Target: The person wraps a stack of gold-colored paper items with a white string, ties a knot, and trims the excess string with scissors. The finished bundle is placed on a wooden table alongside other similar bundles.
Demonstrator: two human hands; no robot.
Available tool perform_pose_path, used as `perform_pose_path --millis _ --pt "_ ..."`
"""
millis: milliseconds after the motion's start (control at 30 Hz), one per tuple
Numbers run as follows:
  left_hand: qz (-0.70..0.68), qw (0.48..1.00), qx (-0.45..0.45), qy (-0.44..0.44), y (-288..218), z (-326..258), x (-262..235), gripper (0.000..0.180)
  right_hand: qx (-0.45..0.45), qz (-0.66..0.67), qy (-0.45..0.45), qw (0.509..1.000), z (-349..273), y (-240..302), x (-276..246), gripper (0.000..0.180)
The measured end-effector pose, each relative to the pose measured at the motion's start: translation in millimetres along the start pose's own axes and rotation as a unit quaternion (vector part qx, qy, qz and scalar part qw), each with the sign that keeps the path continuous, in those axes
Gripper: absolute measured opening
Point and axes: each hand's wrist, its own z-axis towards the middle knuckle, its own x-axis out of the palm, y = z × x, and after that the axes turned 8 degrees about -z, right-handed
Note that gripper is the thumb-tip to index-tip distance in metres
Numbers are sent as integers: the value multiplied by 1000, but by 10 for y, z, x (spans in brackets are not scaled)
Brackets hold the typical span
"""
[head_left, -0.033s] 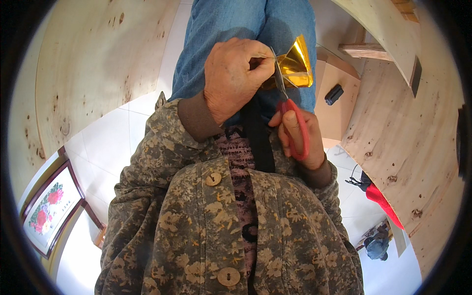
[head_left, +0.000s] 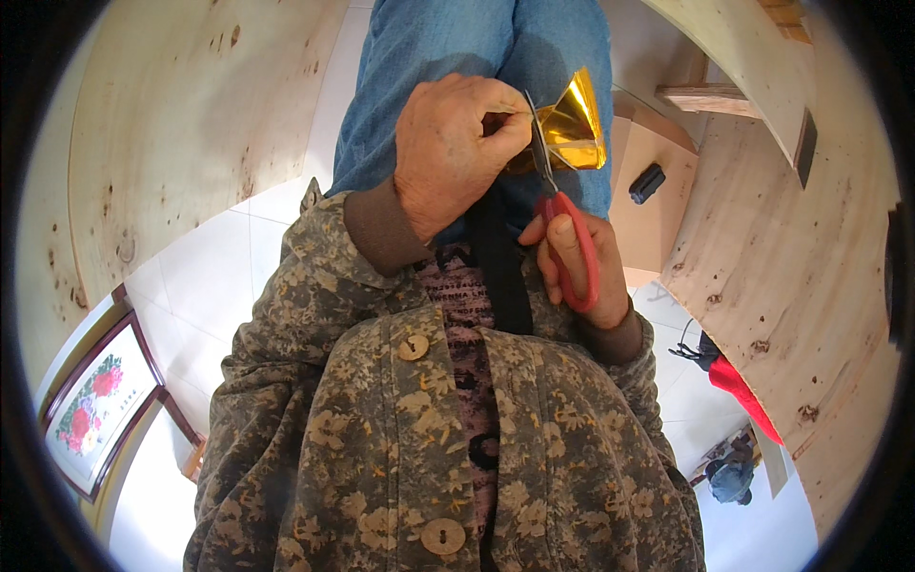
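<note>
The left hand [head_left: 456,153] is curled over the near edge of a folded piece of gold foil paper [head_left: 573,129], its thumb and fingers [head_left: 507,122] pressed together and pinching the paper where the fold narrows. The paper fans out to the right of that hand, shiny and yellow, held up in the air above the lap in blue jeans [head_left: 477,57]. The right hand [head_left: 577,262] sits just below and to the right, gripping a pair of red-handled scissors [head_left: 558,214]; its fingers are wrapped through and around the red loops, closed on them. The steel blades run up from that hand and meet the gold paper at its pinched end, close beside the left thumb (whether the blades are parted or closed cannot be told from here).

Lower in view is a camouflage-patterned jacket [head_left: 400,439] with round wooden buttons [head_left: 414,347]. Pale plywood boards [head_left: 172,124] stand at the left and right, the floor is white tile [head_left: 224,276], and a framed flower picture [head_left: 91,410] leans at the lower left.
</note>
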Motion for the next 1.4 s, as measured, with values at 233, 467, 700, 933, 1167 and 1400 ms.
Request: perform_pose_path --millis 233,467,700,933,1167,1400 --pt "2 1000 -7 3 -3 -1 -17 7 6 -16 2 1000 47 41 -25 50" --pt "-13 999 -33 -25 -45 9 10 8 11 -4 -1 1000 50 18 -12 51" --pt "12 997 -58 50 -70 11 -63 6 31 33 11 999 78 24 -23 46" --pt "28 999 -2 45 -186 53 -73 5 -17 67 29 997 72 105 -40 31" --pt "-56 993 -42 -93 -60 268 -427 4 -189 104 -156 964 -30 -20 -251 32" --pt "-114 970 -145 -160 622 850 -1002 12 -49 150 -463 872 494 -1426 -1192 17"
